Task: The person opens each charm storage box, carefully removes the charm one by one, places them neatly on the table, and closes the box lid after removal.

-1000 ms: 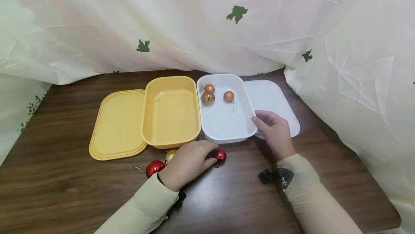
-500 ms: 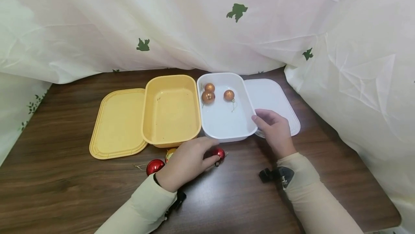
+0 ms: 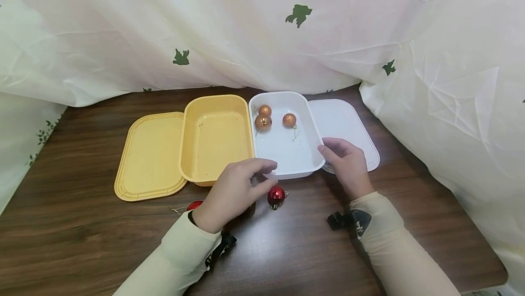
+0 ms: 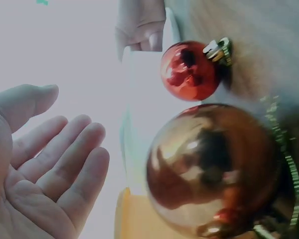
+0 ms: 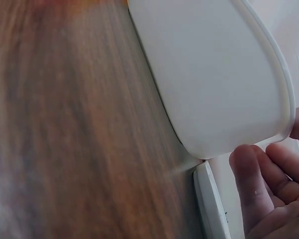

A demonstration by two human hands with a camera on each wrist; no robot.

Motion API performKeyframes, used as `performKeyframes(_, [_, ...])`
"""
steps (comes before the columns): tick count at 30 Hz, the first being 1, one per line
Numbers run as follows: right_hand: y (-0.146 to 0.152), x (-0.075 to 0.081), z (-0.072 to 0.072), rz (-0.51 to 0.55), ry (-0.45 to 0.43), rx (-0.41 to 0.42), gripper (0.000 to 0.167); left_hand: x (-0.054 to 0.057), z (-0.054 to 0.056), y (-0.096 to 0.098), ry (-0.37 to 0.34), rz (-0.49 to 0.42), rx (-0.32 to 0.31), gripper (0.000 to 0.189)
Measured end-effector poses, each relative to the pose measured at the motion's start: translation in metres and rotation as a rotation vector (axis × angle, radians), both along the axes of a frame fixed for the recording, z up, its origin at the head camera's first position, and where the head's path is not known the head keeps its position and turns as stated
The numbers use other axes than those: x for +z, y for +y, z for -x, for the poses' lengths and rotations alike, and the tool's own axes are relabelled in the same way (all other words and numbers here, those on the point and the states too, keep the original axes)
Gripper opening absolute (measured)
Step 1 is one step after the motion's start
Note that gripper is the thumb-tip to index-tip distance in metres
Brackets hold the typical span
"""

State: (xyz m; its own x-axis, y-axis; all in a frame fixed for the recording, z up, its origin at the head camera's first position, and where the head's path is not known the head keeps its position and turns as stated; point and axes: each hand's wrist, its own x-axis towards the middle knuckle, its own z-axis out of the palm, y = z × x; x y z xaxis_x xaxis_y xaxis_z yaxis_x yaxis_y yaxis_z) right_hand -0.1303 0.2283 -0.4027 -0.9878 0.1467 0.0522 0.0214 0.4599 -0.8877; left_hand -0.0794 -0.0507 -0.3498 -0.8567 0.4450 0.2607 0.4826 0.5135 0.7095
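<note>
My left hand (image 3: 231,189) hovers relaxed near the front of the white box (image 3: 289,176), thumb and fingers apart with nothing between them. Just past its thumb lies a shiny red Christmas bauble (image 3: 276,196) on the table. The left wrist view shows that red bauble (image 4: 189,69) beside a larger copper bauble (image 4: 214,172), which the hand mostly hides in the head view. Another red bauble (image 3: 194,205) peeks out behind the left wrist. My right hand (image 3: 348,166) grips the white box's right front rim between thumb and fingers. Three copper baubles (image 3: 264,122) lie inside.
Left of the white box, touching it, stands a yellow box (image 3: 217,145). A yellow lid (image 3: 149,159) lies at its left and a white lid (image 3: 344,127) at the white box's right. A patterned white cloth (image 3: 246,27) hangs behind the brown table (image 3: 307,255).
My left hand has let go of the red bauble and risen up toward the white box's front edge. The bauble stays on the table. My right hand holds still.
</note>
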Motion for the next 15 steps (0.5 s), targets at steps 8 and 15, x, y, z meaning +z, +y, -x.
performKeyframes(8, [0.0,0.003,-0.001,-0.013,-0.039,-0.009,0.045,0.006,0.021,0.001,-0.023,0.003,0.111,0.027])
performKeyframes(15, [0.0,0.003,-0.002,-0.004,-0.032,-0.003,0.044,0.005,0.041,0.004,-0.09,-0.078,0.214,0.035])
